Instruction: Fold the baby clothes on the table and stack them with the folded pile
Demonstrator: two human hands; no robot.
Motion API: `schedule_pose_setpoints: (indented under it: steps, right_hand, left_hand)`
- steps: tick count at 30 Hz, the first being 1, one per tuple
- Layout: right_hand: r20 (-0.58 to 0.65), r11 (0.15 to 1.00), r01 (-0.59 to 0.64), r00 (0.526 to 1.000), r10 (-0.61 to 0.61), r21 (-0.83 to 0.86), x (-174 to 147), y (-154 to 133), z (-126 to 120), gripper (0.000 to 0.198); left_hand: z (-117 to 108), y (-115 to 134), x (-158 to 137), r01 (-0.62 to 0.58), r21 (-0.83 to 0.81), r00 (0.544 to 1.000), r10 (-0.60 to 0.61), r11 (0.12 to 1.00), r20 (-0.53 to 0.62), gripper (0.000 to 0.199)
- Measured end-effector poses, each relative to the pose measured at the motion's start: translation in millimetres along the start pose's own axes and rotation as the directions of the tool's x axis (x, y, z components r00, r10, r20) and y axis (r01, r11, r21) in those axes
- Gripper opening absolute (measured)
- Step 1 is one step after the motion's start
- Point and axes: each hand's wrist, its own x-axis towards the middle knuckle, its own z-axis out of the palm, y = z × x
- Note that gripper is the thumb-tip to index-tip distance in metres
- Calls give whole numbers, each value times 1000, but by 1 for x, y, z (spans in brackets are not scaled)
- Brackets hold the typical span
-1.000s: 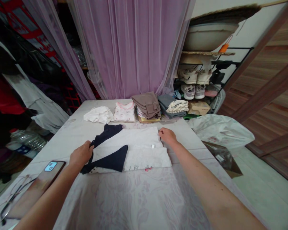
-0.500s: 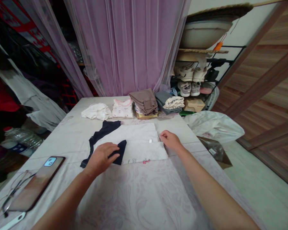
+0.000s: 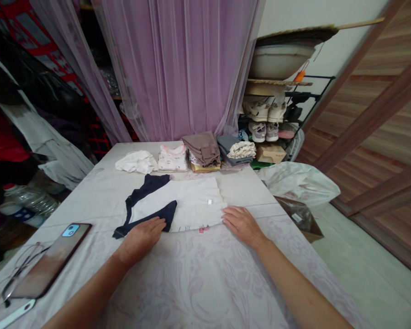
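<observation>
light: soft, even indoor — shadows faint | focus: sharp centre | edges: wide-angle bowing, left side dim

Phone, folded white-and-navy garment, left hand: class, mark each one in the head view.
phone [image 3: 51,264], head view, middle of its back.
garment [image 3: 195,201], head view, white body panel.
left hand [image 3: 142,236], head view, back of the hand, at the garment's near edge.
</observation>
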Motion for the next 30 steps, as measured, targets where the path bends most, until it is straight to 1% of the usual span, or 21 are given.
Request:
schedule_pose_setpoints:
  steps: [2,5,8,11,13,15,16,18,20,22,25,27,28,30]
  right_hand:
    - [9,1000,-9,1000,9,-11,1,-4,-2,24]
    - [62,1000,-1,998,2,-11,-6,-7,-8,26]
    - [116,999,47,992,-47,3,-11,-7,-18,24]
    - [145,998,63,987,-65,13,0,-7,-28,28]
    - [125,999,27,992,-31,30,19,-11,-28,33]
    - [103,998,14,994,-21,63,42,-20,-19,34]
    - [105,996,37,993,-45,79,53,-26,-12,36]
    - [197,987,132,969,-149,94,75,-36,6,44]
    - [299,979,181,933,-201,94,92,-38,23,51]
    - [362,985,159,916,-172,64,106,-28,33,53]
    - [387,999,37,922,-19,-38,124,-5,35,54]
    - [373,994,-33,925,69,-100,132,5,34,55]
    - [362,993,-37,929,75,-110,135,5,35,56]
    - [350,995,-5,936,38,-95,138,1,38,57]
  left_hand:
    - [-1,-1,-2,16,-2,1000,-16,1000,-12,35]
    - [-5,2,-6,60,-15,998,-60,998,-20,35]
    - [-13,7,-8,39,-33,999,-39,999,-2,31]
    - [-22,6,-1,2,-55,1000,-2,998,-13,30]
    - [-24,2,12,26,-54,999,-28,998,-44,36]
    - [-19,-5,28,72,-32,994,-75,997,-83,44]
    - [-14,-9,36,91,-11,991,-91,996,-98,48]
    - [1,-15,48,102,44,991,-97,994,-97,54]
    - [16,-20,54,108,101,992,-101,989,-74,57]
    - [27,-24,53,117,139,992,-109,983,-68,59]
    - [33,-26,50,121,154,991,-111,981,-76,60]
    - [33,-25,49,128,145,991,-119,981,-66,60]
    - [33,-25,48,133,137,990,-126,982,-59,60]
    - [31,-23,49,145,113,989,-141,983,-49,60]
